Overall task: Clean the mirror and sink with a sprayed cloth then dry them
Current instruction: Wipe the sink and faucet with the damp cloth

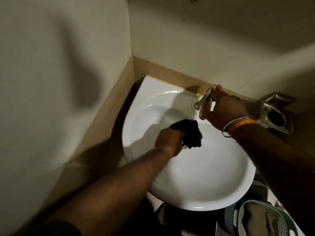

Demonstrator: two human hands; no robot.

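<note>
A sink (196, 184) sits in a wall corner. A tap (202, 103) stands at its back rim, a holder (276, 113) to the right, a basket (259, 218) below.

White sink (196, 176), black cloth (192, 132), silver tap (203, 103), orange and white wristbands (238, 124), grey perforated basket (259, 218), beige tile border (109, 106)

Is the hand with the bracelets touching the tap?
Touching. The head view shows the right hand with its fingers wrapped over the tap, no gap between them.
</note>
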